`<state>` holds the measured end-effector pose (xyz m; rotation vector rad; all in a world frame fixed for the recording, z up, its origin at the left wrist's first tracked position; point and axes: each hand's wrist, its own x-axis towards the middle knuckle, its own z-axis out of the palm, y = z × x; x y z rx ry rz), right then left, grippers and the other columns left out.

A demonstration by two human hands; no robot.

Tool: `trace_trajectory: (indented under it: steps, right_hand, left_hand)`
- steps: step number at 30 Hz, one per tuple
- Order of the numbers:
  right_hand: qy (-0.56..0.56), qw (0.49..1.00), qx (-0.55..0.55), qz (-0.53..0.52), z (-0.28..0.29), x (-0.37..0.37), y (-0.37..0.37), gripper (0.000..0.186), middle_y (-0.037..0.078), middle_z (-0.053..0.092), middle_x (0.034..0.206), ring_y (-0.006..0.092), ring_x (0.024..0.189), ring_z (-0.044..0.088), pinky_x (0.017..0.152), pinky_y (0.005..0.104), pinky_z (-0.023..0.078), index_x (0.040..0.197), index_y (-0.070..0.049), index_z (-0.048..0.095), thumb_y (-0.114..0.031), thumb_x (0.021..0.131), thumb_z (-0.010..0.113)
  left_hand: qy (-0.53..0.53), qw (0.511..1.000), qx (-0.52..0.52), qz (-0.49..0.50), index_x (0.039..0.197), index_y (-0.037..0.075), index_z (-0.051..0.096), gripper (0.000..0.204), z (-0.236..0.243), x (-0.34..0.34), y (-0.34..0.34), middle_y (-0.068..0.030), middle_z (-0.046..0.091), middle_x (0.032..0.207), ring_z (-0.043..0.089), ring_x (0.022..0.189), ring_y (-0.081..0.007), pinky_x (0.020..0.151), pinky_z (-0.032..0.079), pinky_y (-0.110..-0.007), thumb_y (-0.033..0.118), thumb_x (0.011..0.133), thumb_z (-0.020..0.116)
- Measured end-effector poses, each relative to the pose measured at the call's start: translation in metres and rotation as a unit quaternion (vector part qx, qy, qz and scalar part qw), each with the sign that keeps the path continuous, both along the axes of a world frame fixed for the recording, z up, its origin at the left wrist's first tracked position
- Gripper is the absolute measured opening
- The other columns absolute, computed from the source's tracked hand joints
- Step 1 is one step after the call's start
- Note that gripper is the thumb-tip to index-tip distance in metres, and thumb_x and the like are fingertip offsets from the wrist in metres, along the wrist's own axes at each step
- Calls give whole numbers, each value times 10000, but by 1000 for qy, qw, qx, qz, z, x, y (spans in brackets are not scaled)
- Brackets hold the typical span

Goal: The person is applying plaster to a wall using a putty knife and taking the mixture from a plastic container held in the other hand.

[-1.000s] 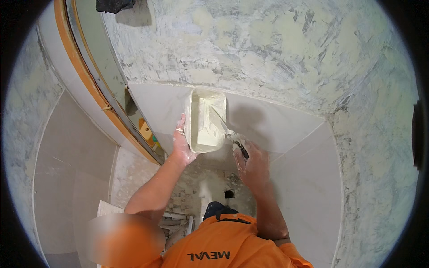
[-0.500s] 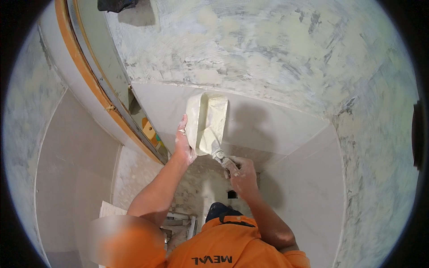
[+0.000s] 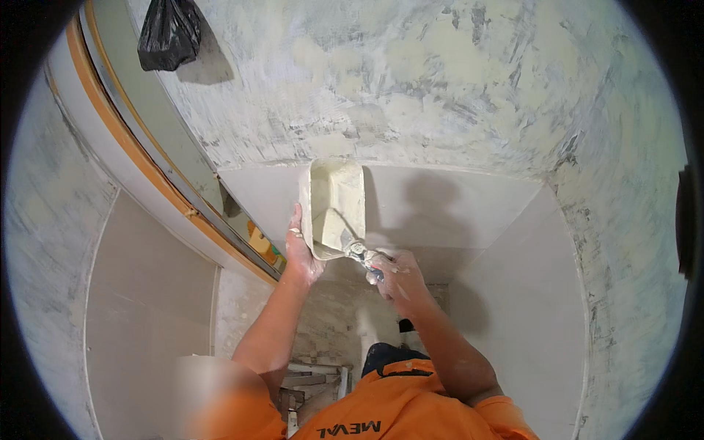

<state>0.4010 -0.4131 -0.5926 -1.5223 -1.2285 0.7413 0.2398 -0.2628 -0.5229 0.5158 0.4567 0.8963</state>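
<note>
My left hand (image 3: 299,253) grips the left side and near end of a cream plastic mud pan (image 3: 305,202), its thumb along the outer wall. Pale putty (image 3: 331,220) coats the pan's inside and rim. My right hand (image 3: 400,279) is closed round the handle of a putty knife (image 3: 357,251). The knife's blade reaches over the near right rim into the pan, its tip against the putty. White smears cover the knife's neck and the fingers of both hands.
Ahead rises a patchy skim-coated wall (image 3: 411,95) above smooth light panels (image 3: 381,198). A black plastic bag (image 3: 170,37) hangs at upper left, beside an orange-edged frame (image 3: 139,169). Yellow items (image 3: 260,242) show past the frame. Below stands what looks like a metal ladder (image 3: 315,378).
My view has tilted upward, bringing more of the black bag in. The knife blade, covered with putty before, now shows grey metal and sits lower against the pan's near end.
</note>
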Motion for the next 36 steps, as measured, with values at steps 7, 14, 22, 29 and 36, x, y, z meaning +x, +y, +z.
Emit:
trace_trajectory:
  steps: [7, 14, 22, 29, 36]
  right_hand:
    - [-15, 995, 66, -67, 134, 2, -26, 258, 23, 628, 746, 92, 672, 529, 614, 282, 445, 1110, 24, 691, -167, 954, 615]
    - [-144, 977, 98, -121, 213, -25, -59, 291, 220, 685, 872, 404, 774, 660, 742, 433, 506, 1131, -9, 670, -208, 922, 639]
    - [-208, 949, 205, -116, 235, -63, -59, 331, 155, 674, 859, 157, 695, 609, 666, 307, 493, 1224, 46, 635, -58, 910, 647]
    - [-286, 915, 227, -172, 215, -117, -65, 326, 170, 698, 873, 173, 718, 641, 670, 341, 507, 1232, 52, 633, -88, 937, 639]
    - [-226, 967, 71, -92, 174, -129, -71, 293, 106, 638, 760, 161, 632, 586, 591, 343, 468, 1173, 56, 658, -145, 973, 585]
  left_hand:
    - [-80, 994, -32, -74, 1446, 83, 460, 610, 12, 6, -24, -114, 565, 1382, 583, 1233, -303, 1053, 483, -495, 538, 1047, 394]
    - [-81, 988, -79, -105, 1474, 100, 438, 635, 22, -16, -39, -113, 545, 1415, 576, 1257, -302, 1078, 469, -495, 565, 1048, 357]
    - [-68, 984, -52, -157, 1499, 101, 423, 639, 27, -62, -42, -119, 523, 1457, 554, 1297, -301, 1108, 446, -491, 553, 1056, 330]
    - [-105, 981, -50, -157, 1500, 102, 424, 639, 25, -93, -44, -116, 519, 1468, 545, 1310, -310, 1109, 443, -500, 553, 1061, 309]
    - [-87, 978, -48, -186, 1492, 96, 430, 628, 47, -124, -53, -123, 521, 1462, 552, 1299, -313, 1086, 461, -497, 542, 1064, 316]
